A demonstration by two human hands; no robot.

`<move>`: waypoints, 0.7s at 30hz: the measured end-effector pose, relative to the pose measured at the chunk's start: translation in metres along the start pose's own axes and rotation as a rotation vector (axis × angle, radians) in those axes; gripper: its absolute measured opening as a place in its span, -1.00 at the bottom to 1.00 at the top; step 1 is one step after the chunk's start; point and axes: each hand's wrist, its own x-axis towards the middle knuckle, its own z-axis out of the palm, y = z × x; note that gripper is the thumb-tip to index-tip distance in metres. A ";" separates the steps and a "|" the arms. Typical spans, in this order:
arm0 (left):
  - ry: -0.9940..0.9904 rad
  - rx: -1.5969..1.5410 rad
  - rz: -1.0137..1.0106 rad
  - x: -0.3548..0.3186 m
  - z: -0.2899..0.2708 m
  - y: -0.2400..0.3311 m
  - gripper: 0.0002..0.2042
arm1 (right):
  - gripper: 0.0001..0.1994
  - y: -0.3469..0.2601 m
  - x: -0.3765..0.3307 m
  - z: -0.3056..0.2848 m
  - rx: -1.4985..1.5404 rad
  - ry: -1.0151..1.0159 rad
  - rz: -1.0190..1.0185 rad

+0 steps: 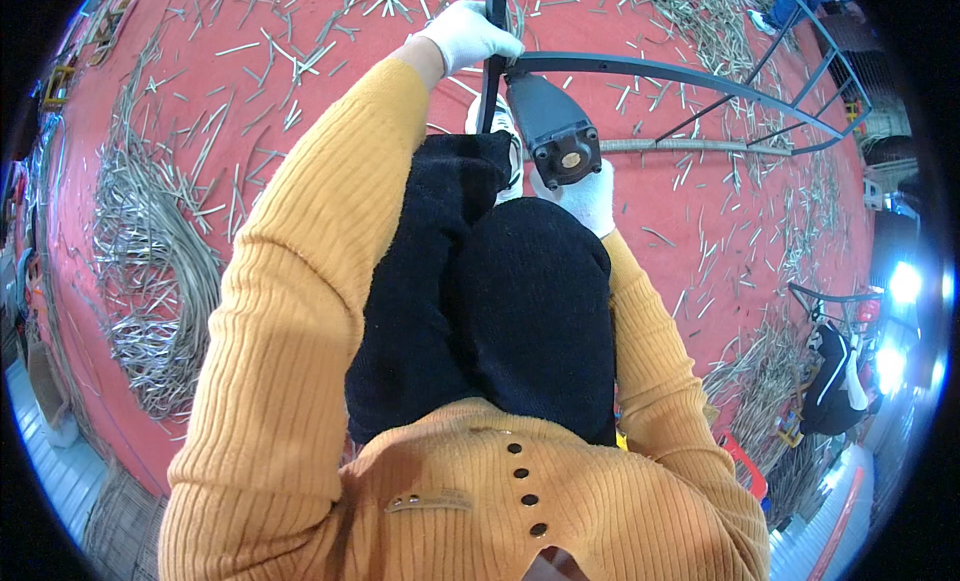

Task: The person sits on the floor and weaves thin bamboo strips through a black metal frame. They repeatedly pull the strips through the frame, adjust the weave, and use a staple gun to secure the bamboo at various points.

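Observation:
A white-gloved left hand, my left hand (465,36), is closed around the upright dark bar of a metal furniture frame (640,68). My right hand (590,196), also in a white glove, is wrapped around a pneumatic staple gun (555,131); its fingers are partly hidden behind the tool. The gun has a dark grey body and a black bolted end cap facing up at me. Its nose end meets the frame close to my left hand, where the curved bar joins the upright. A pale wrapped rod (700,146) forms a lower part of the frame.
Cut grey-beige strips lie scattered over the red floor (690,236). A big coil of long strips (160,301) is heaped at the left. On the right are another strip pile (760,401) and a person in dark clothing (833,381). My black-clad knees are just below the gun.

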 end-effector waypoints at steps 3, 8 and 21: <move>0.000 -0.063 0.011 0.003 0.000 -0.005 -0.67 | -0.82 -0.003 0.001 0.003 -0.012 0.011 -0.026; 0.032 -0.031 0.001 0.007 0.004 -0.010 -0.68 | -0.80 -0.004 0.000 0.001 -0.049 0.036 -0.099; -0.156 -0.206 -0.092 -0.008 -0.013 -0.014 -0.79 | -0.45 -0.051 -0.175 -0.212 0.215 0.103 0.644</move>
